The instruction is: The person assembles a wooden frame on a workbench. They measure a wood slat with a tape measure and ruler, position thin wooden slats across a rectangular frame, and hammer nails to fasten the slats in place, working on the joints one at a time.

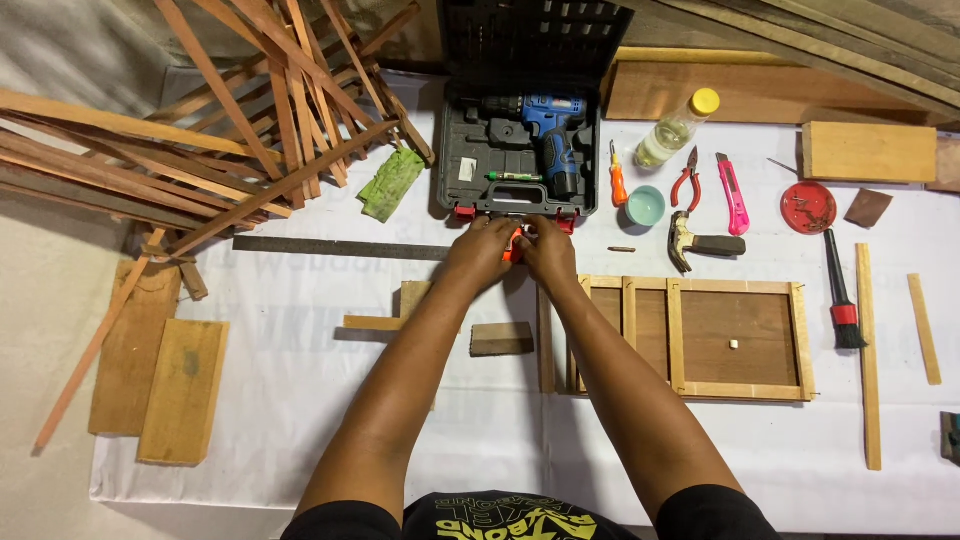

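Observation:
My left hand (481, 250) and my right hand (548, 250) meet at the front edge of an open dark grey tool case (470, 160). Together they close around a small orange object (514, 246), mostly hidden by the fingers; I cannot tell what it is. A blue cordless drill (553, 135) lies in the case, whose lid (530, 40) stands open behind it. A small dark wood block (501, 339) lies between my forearms. A wooden frame (735, 337) with slats lies to the right of my right arm.
On the white cloth to the right lie an orange screwdriver (618, 180), teal cup (645, 205), oil bottle (678, 128), red pliers (686, 180), pink knife (733, 193), hammer (697, 242), red dish (808, 207) and brush (842, 295). Wood strips (200, 130) pile up at the left, boards (180, 390) below.

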